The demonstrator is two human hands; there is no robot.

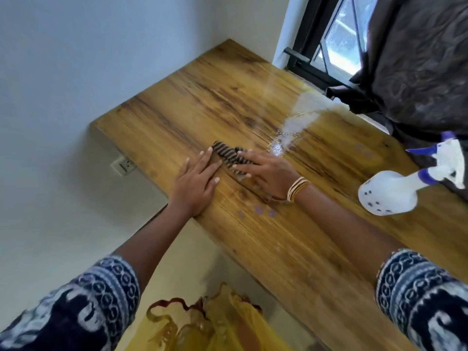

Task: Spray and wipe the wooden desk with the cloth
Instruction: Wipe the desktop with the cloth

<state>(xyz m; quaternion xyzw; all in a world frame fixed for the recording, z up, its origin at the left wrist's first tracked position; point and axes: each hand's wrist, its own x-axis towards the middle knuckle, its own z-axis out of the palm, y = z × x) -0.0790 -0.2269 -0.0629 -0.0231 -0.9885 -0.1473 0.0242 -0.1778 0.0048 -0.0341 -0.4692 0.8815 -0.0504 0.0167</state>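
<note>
A small brown striped cloth (228, 153) lies on the wooden desk (291, 239) near its left part. My left hand (196, 182) lies flat with straight fingers, the fingertips touching the cloth's left edge. My right hand (266, 173), with gold bangles at the wrist, presses flat on the cloth's right side with spread fingers. A white spray bottle (395, 190) with a purple trigger stands at the desk's right edge, apart from both hands. A wet, shiny patch (291, 130) shows on the wood just beyond the cloth.
A dark curtain (417, 59) hangs over the desk's far right by a black-framed window (334, 41). White walls close the far and left sides. A wall socket (124, 165) sits below the desk's left edge. Yellow fabric (215, 323) is below, near me.
</note>
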